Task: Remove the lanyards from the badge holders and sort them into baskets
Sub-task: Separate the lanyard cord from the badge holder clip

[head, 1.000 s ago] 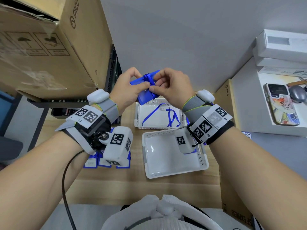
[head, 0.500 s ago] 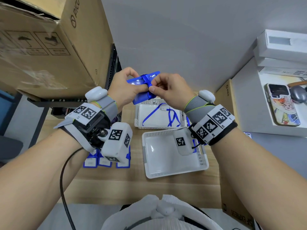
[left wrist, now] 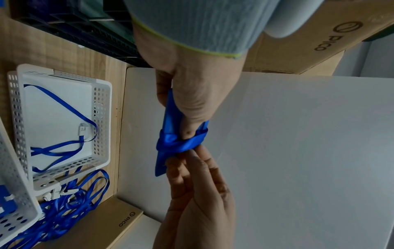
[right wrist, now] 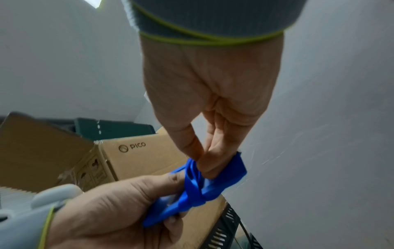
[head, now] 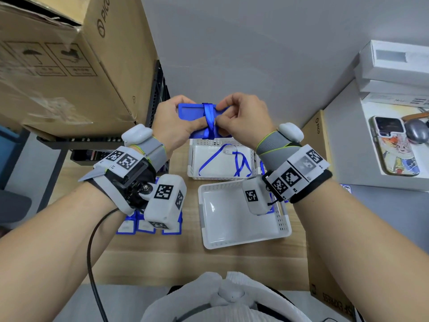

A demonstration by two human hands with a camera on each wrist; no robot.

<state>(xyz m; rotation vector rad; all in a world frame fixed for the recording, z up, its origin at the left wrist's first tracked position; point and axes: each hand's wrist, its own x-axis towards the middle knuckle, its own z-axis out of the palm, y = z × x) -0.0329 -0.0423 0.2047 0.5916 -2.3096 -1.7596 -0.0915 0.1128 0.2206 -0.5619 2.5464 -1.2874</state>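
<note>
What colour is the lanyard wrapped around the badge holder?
Blue lanyard, on the blue badge holder; clearest in the head view.

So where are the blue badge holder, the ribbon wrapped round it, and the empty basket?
badge holder [head: 188, 115]: head view, its flat face.
ribbon [head: 208, 122]: head view, the wrapped band.
empty basket [head: 282, 233]: head view, its near right wall.

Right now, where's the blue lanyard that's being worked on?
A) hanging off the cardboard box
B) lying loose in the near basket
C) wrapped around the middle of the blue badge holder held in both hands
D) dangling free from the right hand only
C: the lanyard is wound around the middle of the blue badge holder, which the left hand grips while the right hand pinches the wrap.
</note>
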